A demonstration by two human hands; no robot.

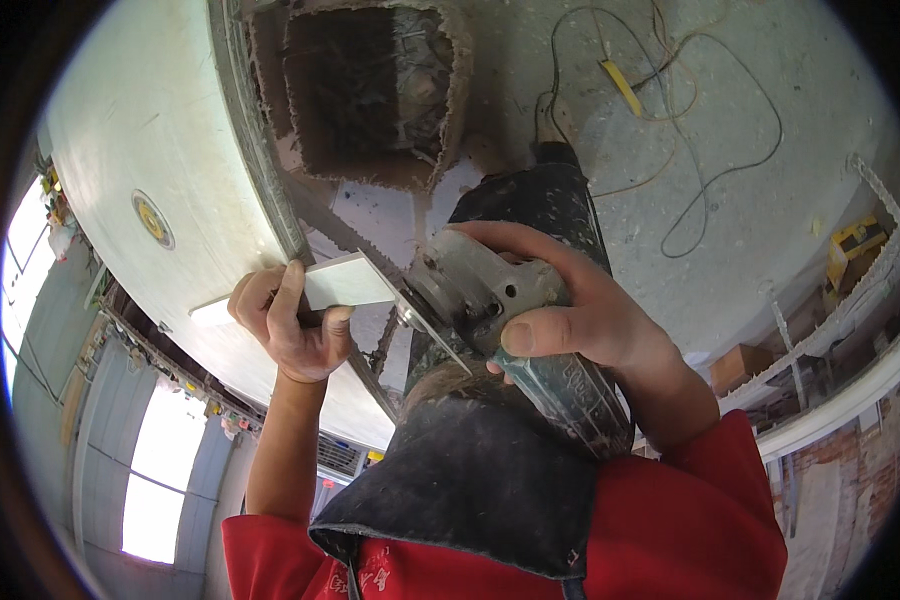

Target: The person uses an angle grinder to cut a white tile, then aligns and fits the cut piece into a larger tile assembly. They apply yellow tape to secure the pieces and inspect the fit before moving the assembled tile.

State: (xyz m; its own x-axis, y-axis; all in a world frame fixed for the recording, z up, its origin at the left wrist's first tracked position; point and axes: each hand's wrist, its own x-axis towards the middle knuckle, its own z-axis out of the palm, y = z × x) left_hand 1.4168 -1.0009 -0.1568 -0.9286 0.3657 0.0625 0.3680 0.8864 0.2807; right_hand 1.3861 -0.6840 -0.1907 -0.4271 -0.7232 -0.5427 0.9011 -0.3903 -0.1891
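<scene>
Below a dusty concrete floor (770, 200), I see the left hand (292, 325) pinching a flat white tile strip (345, 285) steady while the right hand (560, 315) grips a grey-green angle grinder (530, 300), its disc at the strip's end.

Angle grinder (530, 330): dark green body, dust-speckled grey; gear head dull silver-grey. Tile strip (310, 290) at 9 o'clock from it: plain white. Sleeves (670, 520): solid red. Cloth (470, 490) at 6 o'clock: black, grey-dusted. Slab (160, 170): white, with a round yellow sticker (153, 219). Floor (730, 150): pale grey; cable (710, 170) dark, yellow tool (622, 87) at 12 o'clock.
</scene>
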